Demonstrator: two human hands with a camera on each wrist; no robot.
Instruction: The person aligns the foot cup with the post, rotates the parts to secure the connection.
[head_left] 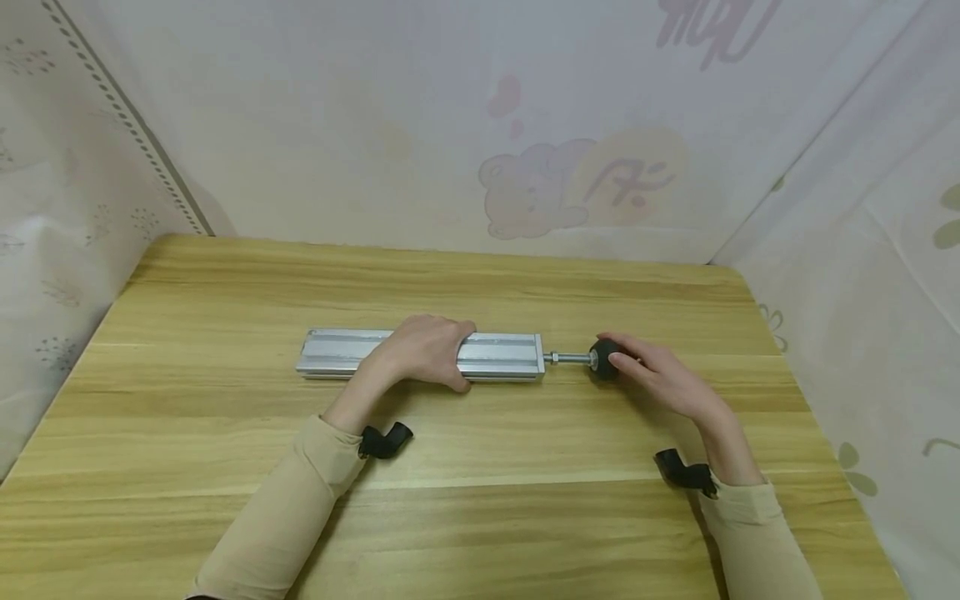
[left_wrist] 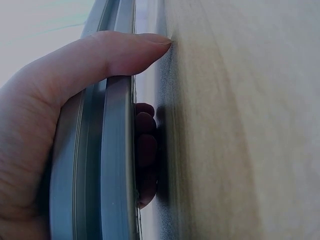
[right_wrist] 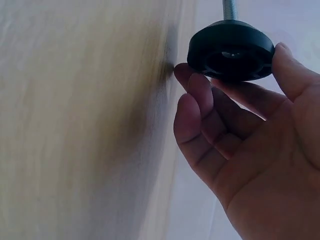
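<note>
A silver aluminium profile point(head_left: 498, 357) with lengthwise grooves lies across the table in the head view. My left hand point(head_left: 427, 348) grips it from above, thumb over the near side and fingers round the far side. From its right end a threaded rod point(head_left: 573, 358) with a nut point(head_left: 555, 357) sticks out, carrying a round black levelling foot point(head_left: 602, 360). My right hand point(head_left: 660, 375) pinches that foot at its rim between thumb and fingers. The right wrist view shows the hollow underside of the foot point(right_wrist: 230, 62), with the other fingers curled below it.
The wood-grain table point(head_left: 480, 517) has rounded back corners. Pale printed cloth point(head_left: 360, 125) hangs behind it and on both sides. Black curved wrist mounts point(head_left: 386, 440) stick out from the beige sleeves point(head_left: 277, 508).
</note>
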